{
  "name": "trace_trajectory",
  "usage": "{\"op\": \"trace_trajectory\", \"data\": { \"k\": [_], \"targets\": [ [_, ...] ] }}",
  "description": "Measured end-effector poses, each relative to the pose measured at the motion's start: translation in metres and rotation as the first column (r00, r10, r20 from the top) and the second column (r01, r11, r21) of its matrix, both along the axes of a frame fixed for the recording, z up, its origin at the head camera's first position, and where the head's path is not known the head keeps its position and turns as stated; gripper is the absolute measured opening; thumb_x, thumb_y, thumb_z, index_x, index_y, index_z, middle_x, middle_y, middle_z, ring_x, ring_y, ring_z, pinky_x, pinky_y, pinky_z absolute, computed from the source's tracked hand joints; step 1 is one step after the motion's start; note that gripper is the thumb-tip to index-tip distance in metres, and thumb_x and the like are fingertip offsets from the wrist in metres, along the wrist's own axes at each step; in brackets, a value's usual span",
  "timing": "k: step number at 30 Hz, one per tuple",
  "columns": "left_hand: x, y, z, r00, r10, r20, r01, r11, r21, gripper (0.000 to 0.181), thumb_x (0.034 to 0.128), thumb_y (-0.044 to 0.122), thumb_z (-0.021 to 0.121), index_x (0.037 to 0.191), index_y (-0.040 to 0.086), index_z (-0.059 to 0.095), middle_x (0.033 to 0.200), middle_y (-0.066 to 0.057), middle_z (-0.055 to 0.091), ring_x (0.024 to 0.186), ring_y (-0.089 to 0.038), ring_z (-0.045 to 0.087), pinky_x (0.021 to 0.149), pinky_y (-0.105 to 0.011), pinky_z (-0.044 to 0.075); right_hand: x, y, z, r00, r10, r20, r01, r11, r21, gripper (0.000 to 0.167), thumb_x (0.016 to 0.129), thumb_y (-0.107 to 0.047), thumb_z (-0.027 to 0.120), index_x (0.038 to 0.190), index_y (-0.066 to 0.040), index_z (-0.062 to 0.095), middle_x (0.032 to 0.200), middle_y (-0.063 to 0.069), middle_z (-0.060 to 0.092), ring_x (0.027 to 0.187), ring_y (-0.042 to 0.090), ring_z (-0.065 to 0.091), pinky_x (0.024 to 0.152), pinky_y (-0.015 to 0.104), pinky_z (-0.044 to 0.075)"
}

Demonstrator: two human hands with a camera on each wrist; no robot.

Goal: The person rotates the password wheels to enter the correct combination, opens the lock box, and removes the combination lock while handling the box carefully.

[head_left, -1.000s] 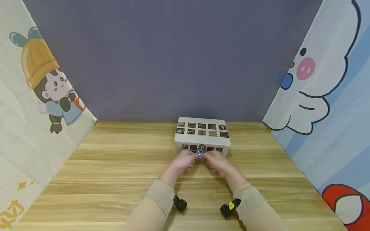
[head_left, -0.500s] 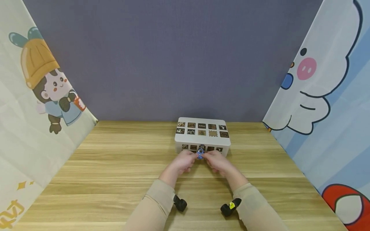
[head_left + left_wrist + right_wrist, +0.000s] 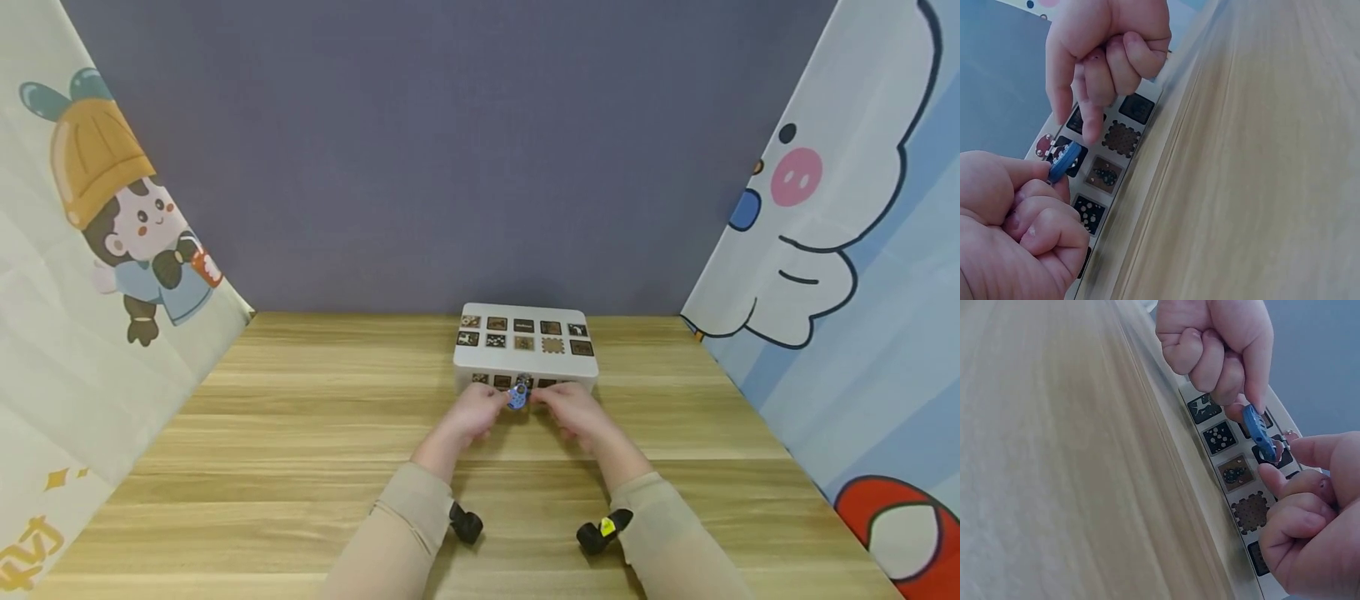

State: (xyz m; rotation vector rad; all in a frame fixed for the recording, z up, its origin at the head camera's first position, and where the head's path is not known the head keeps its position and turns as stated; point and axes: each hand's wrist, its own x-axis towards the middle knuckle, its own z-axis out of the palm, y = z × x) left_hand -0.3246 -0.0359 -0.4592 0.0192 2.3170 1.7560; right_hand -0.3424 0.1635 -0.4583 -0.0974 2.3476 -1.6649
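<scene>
A white box printed with brown and black square pictures stands at the back of the table, its metal latch on the front. At that latch is a small blue padlock with a silver shackle. My left hand pinches the padlock's body between thumb and index finger, as the left wrist view also shows. Close by on the other side is my right hand. Its thumb and index finger are spread apart beside the padlock, holding nothing, while the other fingers are curled. Whether the shackle is fastened is too small to tell.
The wood-grain table meets a grey-blue partition right behind the box. Cartoon-printed sheets hang along both sides. Beneath the sleeves sit two black wrist cameras.
Both hands have risen slightly. The padlock has tilted in the left hand's grip. My right finger and thumb have come off the padlock and moved a little to the right.
</scene>
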Motion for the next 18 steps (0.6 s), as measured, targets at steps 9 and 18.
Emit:
{"op": "trace_trajectory", "data": {
  "k": [9, 18],
  "targets": [
    [-0.0011, -0.0036, 0.0042, 1.000, -0.008, -0.016, 0.008, 0.999, -0.034, 0.033, 0.1044, 0.022, 0.056, 0.099, -0.009, 0.066, 0.055, 0.007, 0.036, 0.041, -0.008, 0.031, 0.038, -0.023, 0.029, -0.0017, 0.0022, -0.0003, 1.000, -0.025, 0.001, 0.025, 1.000, 0.008, 0.033, 0.097, -0.031, 0.066, 0.110, -0.002, 0.075, 0.051, -0.006, 0.032, 0.043, 0.010, 0.026, 0.039, 0.024, 0.026],
    [-0.0027, -0.0055, 0.0070, 1.000, -0.017, -0.007, 0.017, 0.999, -0.047, 0.029, 0.1049, 0.022, 0.055, 0.100, -0.003, 0.070, 0.053, 0.007, 0.036, 0.040, -0.008, 0.030, 0.037, -0.023, 0.028, -0.0017, -0.0026, -0.0042, 0.999, -0.048, -0.001, 0.048, 0.999, -0.021, 0.028, 0.095, -0.026, 0.069, 0.107, -0.001, 0.074, 0.052, -0.007, 0.036, 0.042, 0.009, 0.029, 0.038, 0.023, 0.027]
  ]
}}
